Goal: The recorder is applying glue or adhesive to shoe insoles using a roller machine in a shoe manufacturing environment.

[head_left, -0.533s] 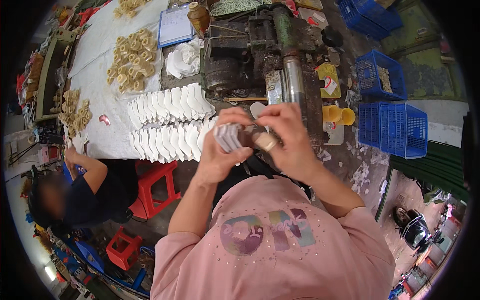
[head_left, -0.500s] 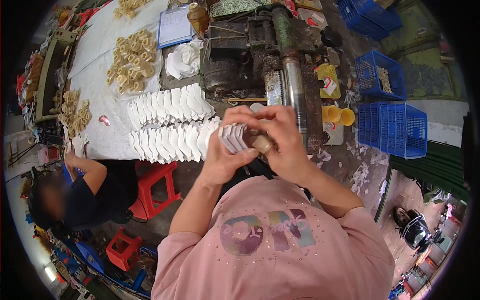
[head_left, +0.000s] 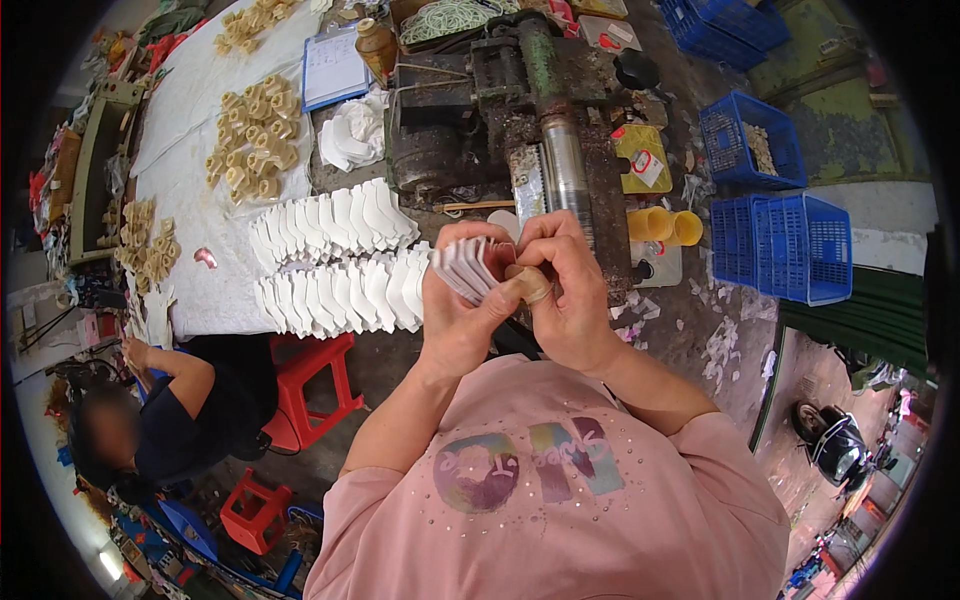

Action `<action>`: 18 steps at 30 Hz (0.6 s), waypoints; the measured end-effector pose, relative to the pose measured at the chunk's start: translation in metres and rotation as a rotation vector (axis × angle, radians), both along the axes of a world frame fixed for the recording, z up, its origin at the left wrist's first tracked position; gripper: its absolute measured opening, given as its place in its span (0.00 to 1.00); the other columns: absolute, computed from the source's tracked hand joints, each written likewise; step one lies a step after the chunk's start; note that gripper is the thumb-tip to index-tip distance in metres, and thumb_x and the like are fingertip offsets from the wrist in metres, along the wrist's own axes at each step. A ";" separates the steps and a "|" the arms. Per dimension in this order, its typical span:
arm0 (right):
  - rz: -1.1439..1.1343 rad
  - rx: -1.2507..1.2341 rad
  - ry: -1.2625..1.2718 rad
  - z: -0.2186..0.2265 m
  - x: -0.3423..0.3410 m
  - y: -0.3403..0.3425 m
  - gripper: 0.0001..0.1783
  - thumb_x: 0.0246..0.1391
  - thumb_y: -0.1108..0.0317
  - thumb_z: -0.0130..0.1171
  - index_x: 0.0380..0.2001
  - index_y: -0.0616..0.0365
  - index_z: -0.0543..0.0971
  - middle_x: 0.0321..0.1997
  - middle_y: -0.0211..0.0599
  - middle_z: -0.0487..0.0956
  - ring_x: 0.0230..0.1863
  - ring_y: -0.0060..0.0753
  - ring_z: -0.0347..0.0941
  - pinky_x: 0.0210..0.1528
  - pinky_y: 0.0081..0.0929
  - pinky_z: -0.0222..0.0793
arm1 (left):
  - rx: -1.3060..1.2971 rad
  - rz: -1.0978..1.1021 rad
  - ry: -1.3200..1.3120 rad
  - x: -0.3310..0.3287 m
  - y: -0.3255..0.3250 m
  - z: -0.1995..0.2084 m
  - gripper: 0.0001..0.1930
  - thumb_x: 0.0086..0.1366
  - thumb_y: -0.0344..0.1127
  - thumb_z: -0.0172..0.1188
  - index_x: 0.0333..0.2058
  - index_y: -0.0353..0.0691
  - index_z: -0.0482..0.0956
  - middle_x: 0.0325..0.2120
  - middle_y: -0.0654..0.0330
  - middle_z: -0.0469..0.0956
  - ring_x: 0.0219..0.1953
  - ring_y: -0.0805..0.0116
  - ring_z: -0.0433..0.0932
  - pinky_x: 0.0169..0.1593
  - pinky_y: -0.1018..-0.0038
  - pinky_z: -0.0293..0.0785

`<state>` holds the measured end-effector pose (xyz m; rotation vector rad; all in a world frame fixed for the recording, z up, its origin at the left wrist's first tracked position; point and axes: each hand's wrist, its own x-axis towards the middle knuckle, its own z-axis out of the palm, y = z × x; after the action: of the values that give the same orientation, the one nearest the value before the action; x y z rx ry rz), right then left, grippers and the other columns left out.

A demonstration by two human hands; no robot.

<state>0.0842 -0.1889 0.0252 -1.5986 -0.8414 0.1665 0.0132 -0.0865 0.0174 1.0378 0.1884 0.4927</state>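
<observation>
My left hand [head_left: 452, 335] is wrapped round a small stack of thin white cut pieces [head_left: 466, 266], their layered edges showing. Close beside it, my right hand [head_left: 575, 318] pinches a small tan piece [head_left: 536, 286], its fingers bent over the end of the stack. My left thumb reaches across and touches the tan piece. How the tan piece meets the stack is partly hidden by my fingers. Just left of my hands, white wavy-edged pieces lie in two overlapping rows, a far row [head_left: 335, 222] and a near row [head_left: 345, 292].
Tan bundles [head_left: 255, 140] lie on the pale-covered table [head_left: 185, 215]. An oily machine [head_left: 445, 140] stands ahead, with yellow cups [head_left: 655, 224] to its right. Blue crates [head_left: 790, 245] sit at the right. A co-worker [head_left: 190, 410] sits left, near red stools [head_left: 305, 395].
My right fingers have drawn in and down around the tan piece, and my left thumb has come onto it. The white stack stays in my left hand. The whole view has shifted slightly.
</observation>
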 end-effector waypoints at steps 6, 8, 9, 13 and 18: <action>0.001 0.091 0.227 0.011 0.035 -0.023 0.03 0.54 0.73 0.50 0.33 0.59 0.69 0.36 0.40 0.74 0.36 0.29 0.71 0.41 0.24 0.65 | -0.151 0.176 0.108 0.006 0.026 -0.006 0.14 0.55 0.26 0.59 0.40 0.34 0.68 0.29 0.63 0.71 0.29 0.75 0.72 0.35 0.78 0.71; -0.109 -0.093 0.221 0.023 0.061 -0.046 0.03 0.55 0.71 0.51 0.32 0.59 0.69 0.30 0.36 0.74 0.36 0.30 0.70 0.39 0.28 0.65 | -0.145 0.296 0.238 0.005 0.036 -0.012 0.15 0.55 0.24 0.58 0.42 0.33 0.67 0.30 0.63 0.70 0.29 0.75 0.72 0.36 0.78 0.71; -0.172 -0.307 -0.118 0.024 0.081 -0.050 0.04 0.55 0.70 0.51 0.30 0.58 0.69 0.27 0.35 0.74 0.35 0.37 0.70 0.43 0.33 0.61 | -0.132 0.158 0.284 0.002 0.041 -0.013 0.18 0.55 0.24 0.58 0.45 0.36 0.67 0.32 0.63 0.70 0.33 0.76 0.71 0.40 0.78 0.69; -0.090 -0.863 -0.248 0.013 0.108 -0.065 0.02 0.51 0.73 0.52 0.28 0.56 0.69 0.27 0.38 0.74 0.36 0.43 0.69 0.48 0.35 0.54 | 0.547 -0.071 0.514 0.003 0.032 -0.020 0.25 0.51 0.21 0.60 0.49 0.39 0.65 0.39 0.60 0.69 0.42 0.69 0.70 0.46 0.74 0.68; -0.004 -0.720 -0.261 -0.015 0.092 -0.055 0.07 0.43 0.78 0.53 0.28 0.55 0.71 0.29 0.37 0.74 0.37 0.42 0.69 0.47 0.36 0.54 | 1.022 -0.249 0.427 0.021 0.000 -0.017 0.31 0.47 0.21 0.63 0.51 0.40 0.64 0.51 0.51 0.62 0.54 0.52 0.64 0.57 0.65 0.62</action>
<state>0.1758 -0.2439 0.0107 -2.3314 -1.0469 0.2837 0.0341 -0.0870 0.0000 2.1380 0.1799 0.1010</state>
